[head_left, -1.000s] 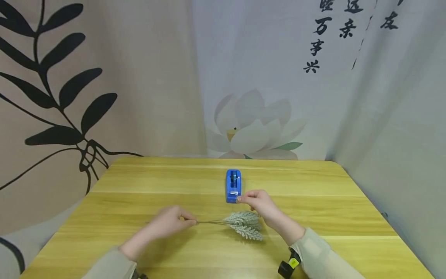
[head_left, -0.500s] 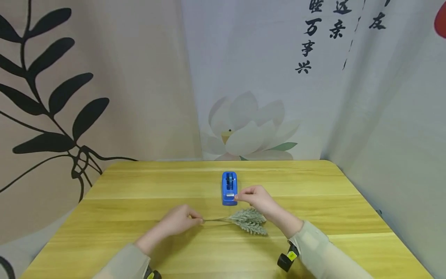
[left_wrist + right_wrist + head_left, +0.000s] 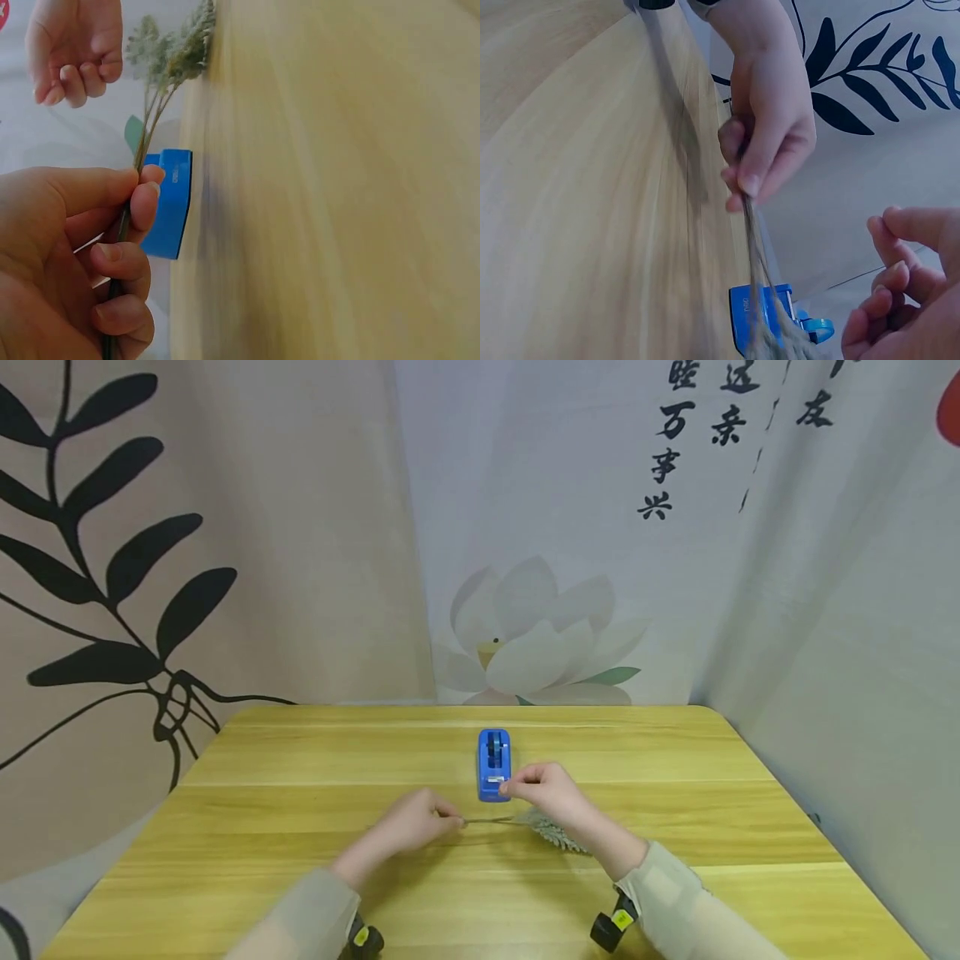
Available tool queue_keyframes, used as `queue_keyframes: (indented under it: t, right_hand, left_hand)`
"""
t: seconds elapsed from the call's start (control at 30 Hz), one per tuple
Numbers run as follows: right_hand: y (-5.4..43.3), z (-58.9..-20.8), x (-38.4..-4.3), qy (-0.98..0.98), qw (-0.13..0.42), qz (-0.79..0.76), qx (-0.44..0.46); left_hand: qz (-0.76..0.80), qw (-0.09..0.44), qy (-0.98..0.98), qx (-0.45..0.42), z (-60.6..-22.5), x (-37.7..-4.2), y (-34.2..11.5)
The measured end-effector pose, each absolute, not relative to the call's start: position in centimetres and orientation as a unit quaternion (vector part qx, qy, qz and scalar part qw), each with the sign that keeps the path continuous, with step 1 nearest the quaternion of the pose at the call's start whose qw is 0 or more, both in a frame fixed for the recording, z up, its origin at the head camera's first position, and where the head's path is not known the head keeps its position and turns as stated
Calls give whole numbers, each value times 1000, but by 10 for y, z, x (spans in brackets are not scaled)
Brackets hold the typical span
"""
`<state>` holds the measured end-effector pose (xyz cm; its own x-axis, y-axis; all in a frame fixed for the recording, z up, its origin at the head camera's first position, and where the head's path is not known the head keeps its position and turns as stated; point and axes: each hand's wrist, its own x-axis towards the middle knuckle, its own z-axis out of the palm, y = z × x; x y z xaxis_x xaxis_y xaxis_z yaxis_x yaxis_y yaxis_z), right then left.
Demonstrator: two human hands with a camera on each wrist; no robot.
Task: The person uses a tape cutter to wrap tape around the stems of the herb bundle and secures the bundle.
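Note:
My left hand (image 3: 422,820) pinches the thin stems of a small bunch of artificial flowers (image 3: 553,832). Its pale grey-green heads point right, partly behind my right wrist in the head view. In the left wrist view, the lower stems run down between the curled fingers of my left hand (image 3: 82,240). My right hand (image 3: 555,795) is at the front end of a blue tape dispenser (image 3: 484,768), thumb and index fingertips together. Between the tips in the right wrist view, on my right hand (image 3: 915,292), I can make out nothing; clear tape might not show.
The wooden table (image 3: 300,760) extends to both sides of the hands. A printed curtain (image 3: 337,527) hangs behind its far edge. Dark cameras are strapped at both wrists, the right wrist camera (image 3: 609,931) hanging low over the table.
My left hand has moved right and slightly away from me with the flowers, bringing their heads under the right forearm. The right hand has barely moved beside the dispenser.

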<state>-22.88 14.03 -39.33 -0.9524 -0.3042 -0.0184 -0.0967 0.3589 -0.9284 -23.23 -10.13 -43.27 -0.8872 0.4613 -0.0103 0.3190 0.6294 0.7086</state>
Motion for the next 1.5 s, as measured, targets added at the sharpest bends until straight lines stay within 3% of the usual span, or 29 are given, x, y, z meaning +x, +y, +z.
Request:
queue_keyframes:
  t: [0.77,1.5]
  right_hand:
    - [128,-429,-193,802,52,-590,-76]
    - [123,-447,-180,750,68,-658,-6]
  left_hand:
    - [400,104,884,219,-428,-235,-68]
    - [437,119,866,211,-436,-230,-66]
